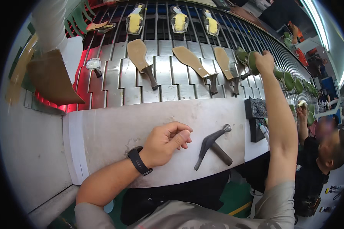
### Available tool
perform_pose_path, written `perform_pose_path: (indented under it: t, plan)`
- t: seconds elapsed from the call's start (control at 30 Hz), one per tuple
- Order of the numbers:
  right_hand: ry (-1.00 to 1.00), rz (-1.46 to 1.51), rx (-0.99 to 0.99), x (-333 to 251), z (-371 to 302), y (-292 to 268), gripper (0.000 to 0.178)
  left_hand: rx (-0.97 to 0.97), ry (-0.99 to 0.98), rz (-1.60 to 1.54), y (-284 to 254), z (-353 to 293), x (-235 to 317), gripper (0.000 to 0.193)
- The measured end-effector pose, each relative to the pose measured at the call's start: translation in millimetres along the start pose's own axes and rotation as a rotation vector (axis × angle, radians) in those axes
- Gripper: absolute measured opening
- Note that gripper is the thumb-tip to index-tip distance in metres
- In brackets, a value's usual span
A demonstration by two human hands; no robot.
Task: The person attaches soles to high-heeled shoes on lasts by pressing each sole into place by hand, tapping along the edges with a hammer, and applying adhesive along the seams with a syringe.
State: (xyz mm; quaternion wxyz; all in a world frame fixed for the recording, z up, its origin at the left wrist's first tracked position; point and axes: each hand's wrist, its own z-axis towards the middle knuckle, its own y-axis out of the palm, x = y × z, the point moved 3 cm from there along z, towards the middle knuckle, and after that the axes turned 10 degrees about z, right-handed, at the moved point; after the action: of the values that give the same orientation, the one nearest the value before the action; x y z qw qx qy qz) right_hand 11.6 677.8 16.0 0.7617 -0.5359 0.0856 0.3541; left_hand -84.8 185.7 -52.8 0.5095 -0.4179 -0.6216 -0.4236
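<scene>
My right hand (pixel 264 62) is stretched far out over the metal slat conveyor (pixel 172 73), its fingers closed on a green high-heeled shoe (pixel 252 63). Part of the shoe is hidden behind the hand. Over the pale worktable (pixel 114 126), my left hand (pixel 168 142) is loosely curled, thumb against the fingers, and nothing shows in it. A hammer (pixel 215 144) with a dark head lies on the table just right of my left hand. Tan-soled heeled shoes, sole up, rest on the conveyor: one at left (pixel 138 55), one in the middle (pixel 193 65), one at right (pixel 226 65).
Dark blocks (pixel 256 114) stand at the table's right end. Shoes with yellow insides (pixel 179 21) lie on the farther rods. More green shoes (pixel 288 81) line the conveyor at right. A brown sheet (pixel 53 78) hangs at left. A co-worker (pixel 313 164) sits close on the right.
</scene>
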Motion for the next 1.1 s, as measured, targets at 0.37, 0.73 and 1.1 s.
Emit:
perform_pose_path:
  t: [0.37,0.73,1.1]
  plan:
    - [-0.281,-0.656,-0.805,-37.7,-65.9,80.1,0.05,-0.026,0.103,0.207,3.0,-3.8,0.1,0.025]
    - [-0.381,-0.15,-0.21,-93.5,87.8,114.4,0.055,-0.062,0.193,0.401,-8.5,1.2,20.2,0.028]
    - [-0.294,-0.355,-0.305,-146.0,76.4,205.8,0.082,0.051,0.265,0.379,-9.0,-6.8,28.4,0.028]
